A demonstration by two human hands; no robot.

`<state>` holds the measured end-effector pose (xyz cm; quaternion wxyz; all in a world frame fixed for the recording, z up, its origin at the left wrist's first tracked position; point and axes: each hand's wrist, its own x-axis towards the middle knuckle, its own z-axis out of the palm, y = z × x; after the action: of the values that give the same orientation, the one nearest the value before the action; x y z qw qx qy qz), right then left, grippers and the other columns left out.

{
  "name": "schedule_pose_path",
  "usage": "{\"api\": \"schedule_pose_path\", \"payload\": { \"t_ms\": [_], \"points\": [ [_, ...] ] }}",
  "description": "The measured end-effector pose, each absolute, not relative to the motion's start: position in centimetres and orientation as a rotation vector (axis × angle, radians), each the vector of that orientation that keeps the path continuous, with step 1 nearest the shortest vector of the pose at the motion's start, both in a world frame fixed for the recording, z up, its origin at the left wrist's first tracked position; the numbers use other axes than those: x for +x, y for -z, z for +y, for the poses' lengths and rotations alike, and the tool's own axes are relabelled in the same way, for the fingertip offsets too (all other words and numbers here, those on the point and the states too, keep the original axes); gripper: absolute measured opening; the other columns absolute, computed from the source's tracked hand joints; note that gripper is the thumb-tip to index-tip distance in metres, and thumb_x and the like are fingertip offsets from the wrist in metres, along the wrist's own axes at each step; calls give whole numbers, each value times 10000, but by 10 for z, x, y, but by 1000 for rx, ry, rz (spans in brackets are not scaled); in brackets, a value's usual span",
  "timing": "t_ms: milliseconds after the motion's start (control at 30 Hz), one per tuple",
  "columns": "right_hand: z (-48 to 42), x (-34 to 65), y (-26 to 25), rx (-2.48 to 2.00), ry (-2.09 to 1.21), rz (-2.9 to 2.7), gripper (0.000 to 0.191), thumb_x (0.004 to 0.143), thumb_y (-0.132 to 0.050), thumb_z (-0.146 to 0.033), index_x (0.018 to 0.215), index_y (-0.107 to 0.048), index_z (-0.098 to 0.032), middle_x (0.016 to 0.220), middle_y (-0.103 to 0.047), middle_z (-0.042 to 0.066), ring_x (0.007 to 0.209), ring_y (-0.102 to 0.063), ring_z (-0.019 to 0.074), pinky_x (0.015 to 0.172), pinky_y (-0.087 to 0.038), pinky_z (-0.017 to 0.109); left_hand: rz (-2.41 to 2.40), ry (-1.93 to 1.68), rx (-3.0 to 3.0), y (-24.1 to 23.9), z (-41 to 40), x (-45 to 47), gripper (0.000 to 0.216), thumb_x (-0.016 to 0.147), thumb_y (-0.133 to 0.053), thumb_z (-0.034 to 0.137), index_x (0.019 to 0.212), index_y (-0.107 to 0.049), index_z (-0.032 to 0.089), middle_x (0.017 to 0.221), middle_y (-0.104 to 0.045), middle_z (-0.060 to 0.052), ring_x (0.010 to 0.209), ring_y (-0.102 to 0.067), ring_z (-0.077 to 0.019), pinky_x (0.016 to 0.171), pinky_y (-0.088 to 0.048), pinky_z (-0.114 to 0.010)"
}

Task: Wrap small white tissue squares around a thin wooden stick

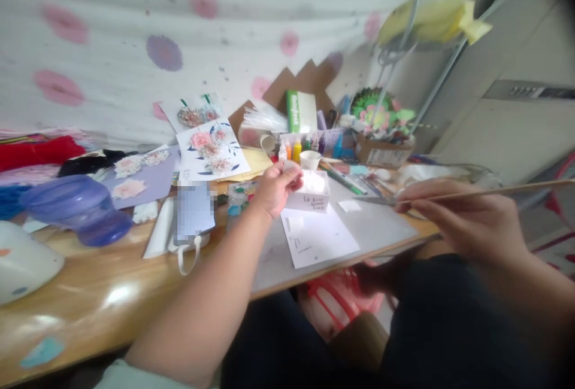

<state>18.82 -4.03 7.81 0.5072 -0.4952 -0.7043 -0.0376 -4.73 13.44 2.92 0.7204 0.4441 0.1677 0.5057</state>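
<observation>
My left hand point(275, 187) reaches over the desk with its fingers curled in a pinch, right beside a small white open box point(309, 193) with handwriting on its side. What the fingers hold is too small to make out. My right hand point(458, 216) is closed on a thin wooden stick point(512, 189) that runs off to the right, its tip near a grey mat point(377, 227). A white sheet of paper point(317, 236) lies on the mat below the box.
A purple plastic bowl point(78, 206) stands at the left on the wooden desk point(103, 299). Flower cards point(211, 151), small paint bottles point(296, 149), a white cup point(309, 160) and a cardboard box of paper flowers point(381, 131) crowd the back. A red basket point(341, 299) sits under the desk.
</observation>
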Motion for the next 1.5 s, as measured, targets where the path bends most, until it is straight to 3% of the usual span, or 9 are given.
{"api": "schedule_pose_path", "payload": {
  "t_ms": [233, 533, 700, 967, 1233, 1400, 1500],
  "points": [
    [7, 175, -88, -1033, -51, -1745, 140, 851, -703, -264, 743, -790, -244, 705, -768, 47, 719, -728, 202, 687, -604, 325, 421, -1122, 992, -24, 134, -49, 307, 630, -876, 287, 675, -612, 136, 663, -611, 16, 613, -570, -95, 610, -474, -218],
    [83, 145, -70, -770, -502, -1707, 118, 829, -732, -283, 742, -798, -238, 744, -769, 46, 721, -715, 197, 645, -597, 325, 432, -1088, 974, -24, 127, -50, 230, 787, -777, 264, 677, -614, 145, 687, -590, 16, 627, -553, -98, 684, -488, -264],
    [114, 122, -53, -574, -702, -1544, 62, 843, -730, -259, 823, -789, -256, 816, -766, 31, 808, -710, 187, 742, -602, 341, 441, -1094, 953, -25, 120, -49, 237, 770, -794, 274, 670, -618, 151, 654, -595, 12, 617, -539, -101, 689, -476, -268],
    [113, 118, -28, -419, -999, -1397, 83, 886, -690, -272, 930, -759, -283, 842, -724, 18, 820, -691, 180, 698, -601, 316, 396, -1037, 926, -24, 118, -52, 180, 789, -777, 283, 703, -680, 158, 638, -641, -12, 602, -566, -118, 669, -452, -265],
    [113, 121, -25, -373, -1083, -1405, 117, 864, -704, -195, 907, -786, -267, 887, -739, 33, 858, -684, 191, 748, -579, 321, 456, -1023, 960, -26, 115, -51, 237, 743, -813, 327, 670, -669, 153, 614, -632, -10, 619, -588, -129, 651, -464, -260],
    [118, 119, -16, -325, -1176, -1318, 63, 848, -726, -287, 889, -773, -283, 838, -726, 17, 758, -673, 179, 646, -569, 318, 578, -973, 1097, -23, 115, -53, 215, 712, -829, 311, 682, -684, 155, 621, -661, -16, 607, -589, -124, 602, -435, -243],
    [120, 117, -16, -314, -1198, -1276, 54, 822, -752, -313, 847, -770, -268, 800, -720, 15, 766, -663, 175, 689, -559, 321, 648, -955, 1160, -20, 119, -54, 203, 686, -830, 282, 696, -673, 155, 629, -651, -6, 595, -564, -115, 576, -407, -236]
  ]
}}
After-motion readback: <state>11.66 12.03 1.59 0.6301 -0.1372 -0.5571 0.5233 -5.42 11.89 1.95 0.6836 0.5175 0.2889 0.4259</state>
